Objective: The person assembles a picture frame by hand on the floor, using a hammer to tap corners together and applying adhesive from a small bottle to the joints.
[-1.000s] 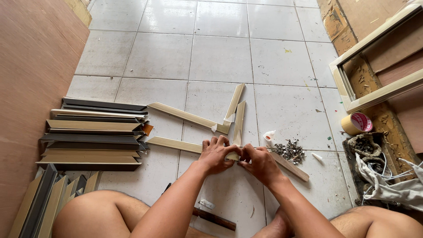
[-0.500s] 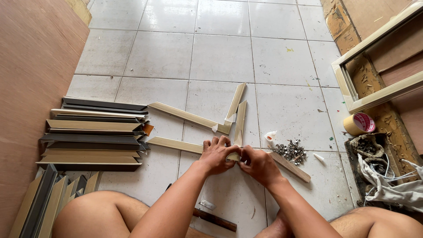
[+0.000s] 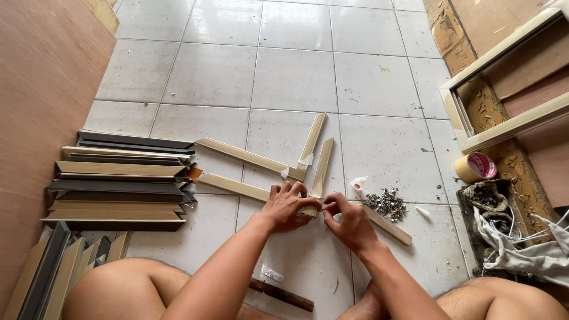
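Tiled floor [image 3: 296,77]. Stack of frame mouldings [image 3: 121,181] at left. Beige moulding strips [image 3: 323,169] meet at lower centre. Left hand [image 3: 287,207] and right hand [image 3: 349,224] both pinch that corner joint. Metal fasteners [image 3: 385,204] lie just right. Risk: mitre slips if pinch loosens.

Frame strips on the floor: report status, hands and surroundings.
Left hand and right hand both pinching the cream frame strips at their joint. Metal clips beside right hand. Tape roll farther right.
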